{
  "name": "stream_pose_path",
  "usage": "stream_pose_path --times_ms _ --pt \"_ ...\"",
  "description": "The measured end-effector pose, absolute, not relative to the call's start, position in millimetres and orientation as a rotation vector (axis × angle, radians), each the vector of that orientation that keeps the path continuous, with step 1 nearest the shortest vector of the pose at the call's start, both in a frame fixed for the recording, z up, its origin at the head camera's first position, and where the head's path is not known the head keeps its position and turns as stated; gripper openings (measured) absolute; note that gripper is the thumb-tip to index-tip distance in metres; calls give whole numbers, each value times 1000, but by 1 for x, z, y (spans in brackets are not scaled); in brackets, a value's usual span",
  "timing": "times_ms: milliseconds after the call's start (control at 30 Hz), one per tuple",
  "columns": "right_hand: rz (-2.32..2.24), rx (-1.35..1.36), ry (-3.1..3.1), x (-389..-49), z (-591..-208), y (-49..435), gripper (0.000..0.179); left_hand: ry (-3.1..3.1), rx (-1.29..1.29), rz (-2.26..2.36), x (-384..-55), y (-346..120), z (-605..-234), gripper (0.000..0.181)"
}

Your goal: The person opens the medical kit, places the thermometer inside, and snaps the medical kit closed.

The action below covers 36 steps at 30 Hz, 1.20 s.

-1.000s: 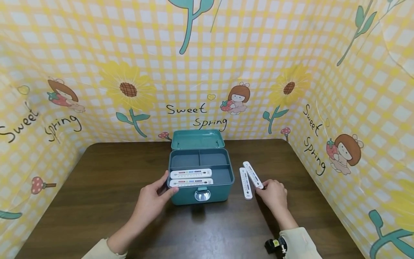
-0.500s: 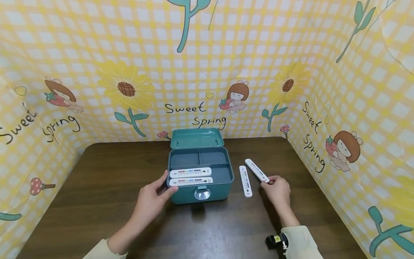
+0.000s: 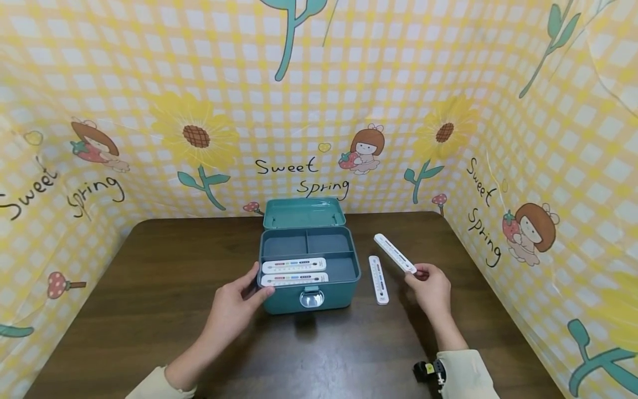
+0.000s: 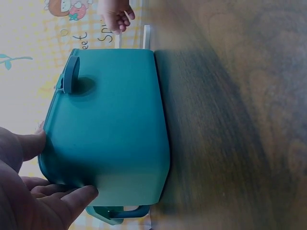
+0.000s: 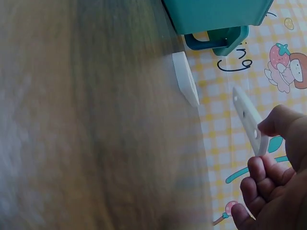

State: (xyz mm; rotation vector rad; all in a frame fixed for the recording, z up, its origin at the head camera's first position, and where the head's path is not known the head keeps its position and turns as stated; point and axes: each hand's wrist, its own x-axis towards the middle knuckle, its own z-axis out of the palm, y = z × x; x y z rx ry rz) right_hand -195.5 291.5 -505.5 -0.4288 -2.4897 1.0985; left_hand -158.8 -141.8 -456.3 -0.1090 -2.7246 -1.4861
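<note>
A teal storage box [image 3: 284,302] with its lid [image 3: 304,213] raised stands mid-table. My left hand [image 3: 234,307] holds its near left corner, thumb at the front rim and fingers along the left side, as the left wrist view also shows. Two white strip thermometers [image 3: 294,266] lie side by side in the front compartment. Off to the right, my right hand [image 3: 431,291] pinches one end of another white strip thermometer [image 3: 394,252] between thumb and fingers, raised above the table in the right wrist view [image 5: 249,120]. One more thermometer [image 3: 378,280] lies between box and right hand.
Dark wood table [image 3: 189,249] surrounds the box. A yellow checked cloth [image 3: 319,100] hangs behind and along both sides. Two smaller compartments [image 3: 286,244] form the back of the box's inside. A silver latch [image 3: 312,300] sits on its front.
My right hand has lifted its thermometer off the table, moving slightly right and away from me. That thermometer has parted from the one beside it. My left hand stays on the box corner.
</note>
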Motion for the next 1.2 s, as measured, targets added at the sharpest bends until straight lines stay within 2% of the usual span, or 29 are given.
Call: stream_pose_path --times_ms 533,1200 --pt "1250 -264 -2428 -195 -490 305 25 -2716 -136 -1482 -161 -142 -456 81" --pt "1309 120 -2431 -190 -463 326 23 -2724 -97 -1510 -158 -142 -457 80"
